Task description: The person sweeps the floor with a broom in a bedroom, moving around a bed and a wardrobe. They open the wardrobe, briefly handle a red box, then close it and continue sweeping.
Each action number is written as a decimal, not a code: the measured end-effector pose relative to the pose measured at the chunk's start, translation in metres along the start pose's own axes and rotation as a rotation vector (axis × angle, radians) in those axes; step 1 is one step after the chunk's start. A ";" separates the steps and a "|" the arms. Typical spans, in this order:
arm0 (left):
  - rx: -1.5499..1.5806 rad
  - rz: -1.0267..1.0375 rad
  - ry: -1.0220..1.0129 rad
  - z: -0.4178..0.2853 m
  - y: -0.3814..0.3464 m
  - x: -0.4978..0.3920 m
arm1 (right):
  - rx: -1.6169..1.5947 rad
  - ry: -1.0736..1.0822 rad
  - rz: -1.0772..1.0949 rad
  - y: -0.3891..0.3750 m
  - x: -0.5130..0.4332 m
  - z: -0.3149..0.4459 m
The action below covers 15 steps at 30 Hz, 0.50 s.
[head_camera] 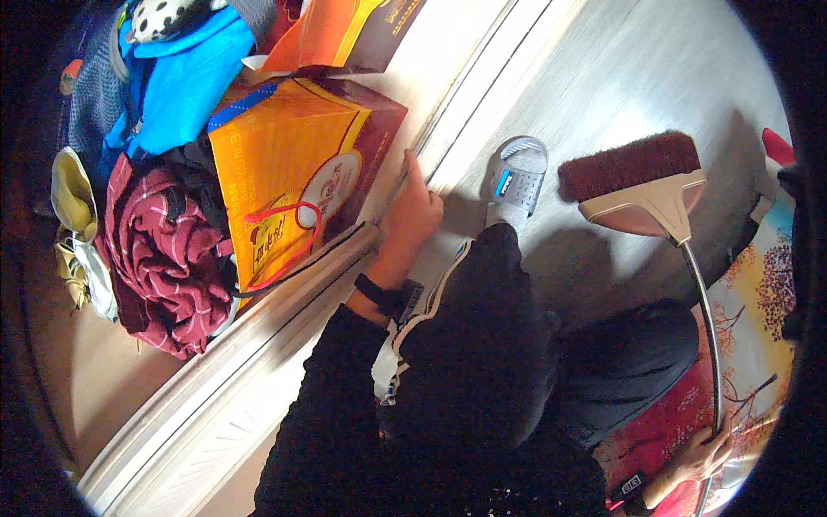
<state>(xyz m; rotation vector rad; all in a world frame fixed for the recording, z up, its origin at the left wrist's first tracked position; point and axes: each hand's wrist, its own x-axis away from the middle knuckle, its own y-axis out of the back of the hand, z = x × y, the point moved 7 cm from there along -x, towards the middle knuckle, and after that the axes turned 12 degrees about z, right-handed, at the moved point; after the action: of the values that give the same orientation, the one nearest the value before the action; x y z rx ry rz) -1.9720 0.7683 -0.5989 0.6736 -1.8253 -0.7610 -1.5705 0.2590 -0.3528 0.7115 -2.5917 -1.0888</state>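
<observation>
In the lower right, my right hand (701, 455) is closed around the metal handle (709, 336) of a broom. The beige broom head (646, 203) is raised, with its dark maroon bristles (630, 165) pointing towards the top of the view. My left hand (410, 210), wearing a black wristband device (391, 298), is at the corner of a white moulded furniture top (310, 284). One finger extends along the edge; the other fingers are mostly hidden, so its grip is unclear. Just beyond it stands an orange and maroon paper bag (278, 174) with a red cord handle (316, 220).
On the furniture top lie a crumpled maroon checked cloth (174, 265), a bright blue fabric item (194, 84) and a second paper bag (349, 32). My foot in a grey slide sandal (517, 174) is on the grey floor (620, 77). Patterned fabric (743, 310) is at right.
</observation>
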 end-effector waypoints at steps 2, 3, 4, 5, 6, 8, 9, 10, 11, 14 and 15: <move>0.077 0.035 -0.085 -0.010 0.001 -0.009 | -0.010 0.022 -0.012 0.002 0.000 0.002; 0.115 0.053 -0.128 -0.014 0.001 -0.013 | -0.014 0.013 0.001 0.002 0.000 0.002; 0.124 -0.030 -0.212 -0.020 0.008 -0.017 | -0.014 0.018 -0.003 0.003 0.001 0.002; 0.133 -0.112 -0.295 -0.026 0.014 -0.022 | -0.012 0.011 0.010 0.002 0.001 0.002; 0.113 -0.164 -0.329 -0.027 0.018 -0.025 | -0.008 -0.004 0.021 0.001 0.001 0.001; 0.040 -0.238 -0.347 -0.027 0.024 -0.032 | -0.017 -0.001 0.034 0.000 0.002 0.001; -0.011 -0.270 -0.352 -0.027 0.027 -0.034 | -0.022 -0.011 0.043 0.000 0.003 0.000; -0.069 -0.231 -0.261 -0.021 0.027 -0.037 | -0.038 0.004 0.035 0.000 0.003 0.001; -0.128 -0.201 -0.191 -0.016 0.028 -0.036 | -0.055 0.011 0.031 0.001 0.004 0.002; -0.334 -0.002 0.015 -0.004 0.027 -0.023 | -0.082 0.012 0.037 0.002 0.004 0.003; -0.345 0.065 0.062 -0.003 0.026 -0.016 | -0.089 -0.001 0.051 0.002 0.003 0.003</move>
<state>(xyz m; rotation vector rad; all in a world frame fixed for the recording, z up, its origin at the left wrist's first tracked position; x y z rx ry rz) -1.9668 0.7962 -0.5878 0.4058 -1.5994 -0.9713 -1.5751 0.2605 -0.3529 0.6215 -2.5297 -1.1806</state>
